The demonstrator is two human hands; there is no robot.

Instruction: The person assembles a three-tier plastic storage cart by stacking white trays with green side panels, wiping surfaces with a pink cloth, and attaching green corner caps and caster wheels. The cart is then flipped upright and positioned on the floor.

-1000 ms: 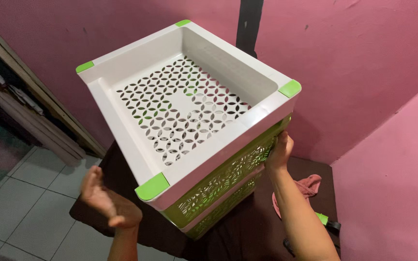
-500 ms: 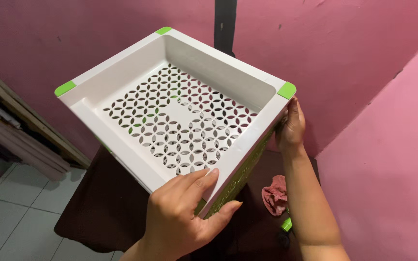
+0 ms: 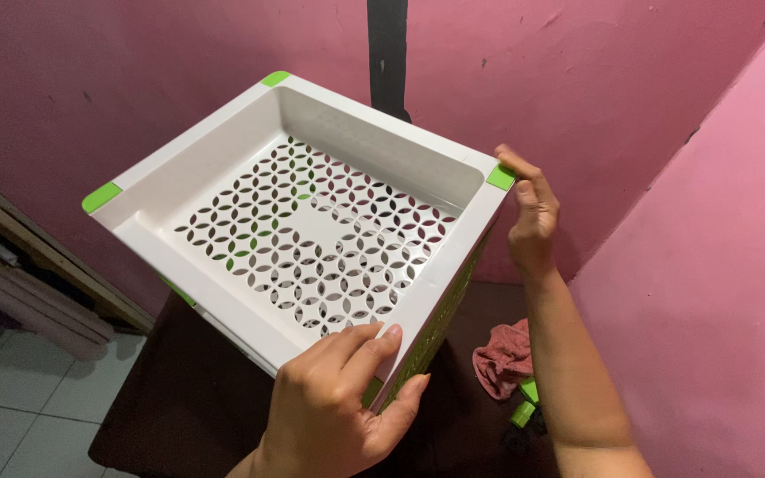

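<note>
Gripping near corner of white perforated tray [image 3: 312, 239] with my left hand [image 3: 334, 412], fingers over the rim, thumb under. Tray tilted, held above dark table [image 3: 179, 407]. My right hand [image 3: 531, 217] clamps far right green corner cap [image 3: 500, 176]. Red cloth [image 3: 502, 358] on table beneath, pink wall [image 3: 622, 80] behind.

The white tray [image 3: 312, 239] fills the middle, tilted, its hollow open from above. The left hand [image 3: 338, 407] blocks its near corner, and the right hand [image 3: 531, 217] its far right corner. Pink walls [image 3: 683, 177] close in just behind and right. Near right, a red cloth [image 3: 502, 358] and green pieces [image 3: 524, 403] lie on the dark table [image 3: 188, 398]. The tiled floor [image 3: 19, 398] lies open at left.
</note>
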